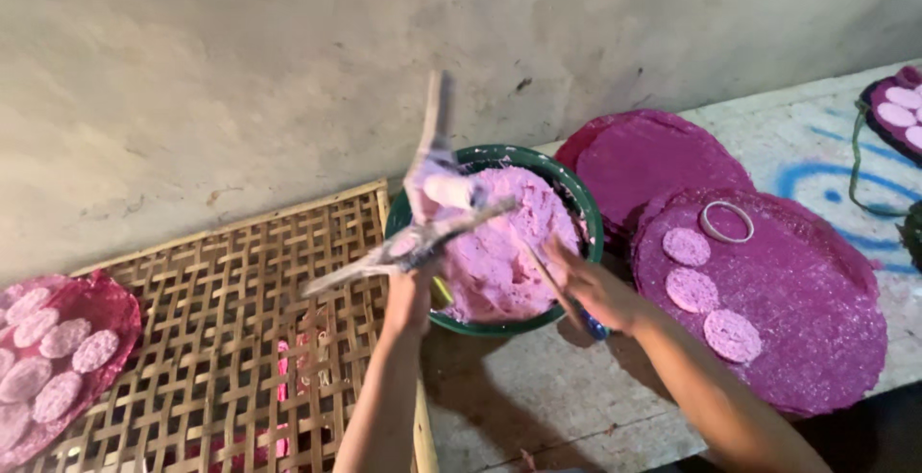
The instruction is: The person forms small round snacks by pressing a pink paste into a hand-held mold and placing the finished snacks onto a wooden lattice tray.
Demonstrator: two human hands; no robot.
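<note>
Left hand (408, 291) grips a dough-smeared forked wooden paddle (427, 199) above the green bowl (588, 214) of soft pink dough (509, 242); right hand (595, 291) is closed on a thin stick (547, 276).

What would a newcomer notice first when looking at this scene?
First the green bowl heaped with pink dough, in the centre against the wall. Above it the left hand lifts a dough-smeared stick tool, while the right hand holds a thin stick in the dough. To the right, three pink discs and a white ring lie on a round magenta mat.
</note>
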